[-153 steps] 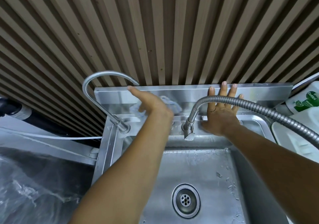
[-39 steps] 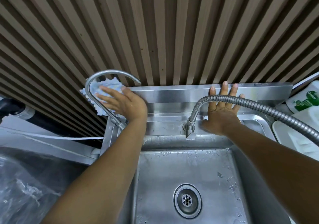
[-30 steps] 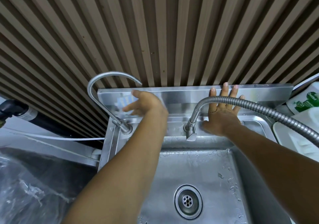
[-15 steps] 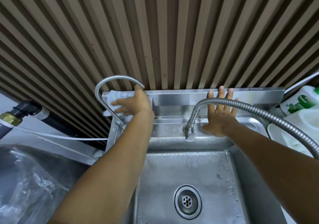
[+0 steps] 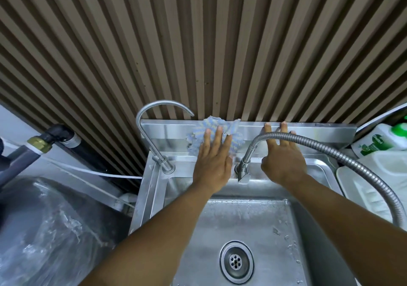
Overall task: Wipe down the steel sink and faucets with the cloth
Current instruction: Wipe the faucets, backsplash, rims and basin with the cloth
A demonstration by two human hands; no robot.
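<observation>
Surroundings: brown slatted wall panel (image 5: 198,43) behind the stainless steel sink (image 5: 242,219), whose basin is wet and has a round drain strainer (image 5: 236,262) at the bottom. Curved steel gooseneck faucet (image 5: 141,131) on the left rear deck. Ribbed flexible metal hose faucet (image 5: 330,146) rises from a base at mid-deck, arches right and crosses in front of the right hand's fingers. Far right: white jug with a green label (image 5: 378,142) and a white plastic tray (image 5: 363,193). Far left: clear plastic sheeting (image 5: 44,230) and a grey pipe with a brass fitting (image 5: 40,142).

Grip: left hand (image 5: 212,162) is flat, fingers straight and slightly spread, pressing the blue-and-white striped cloth (image 5: 211,122) against the sink's steel backsplash (image 5: 308,131). The cloth sits between the two faucets, its top edge reaching the backsplash rim. Right hand (image 5: 283,160) is also flat, with its palm on the backsplash just right of the hose base and its fingertips at the rim. It holds nothing.

Change: half a second ago the cloth and left hand were at the left end of the backsplash, behind the gooseneck's stem. They have since slid right to the centre. The right hand has kept its place. The view has tipped slightly, showing more of the pipe at left.
</observation>
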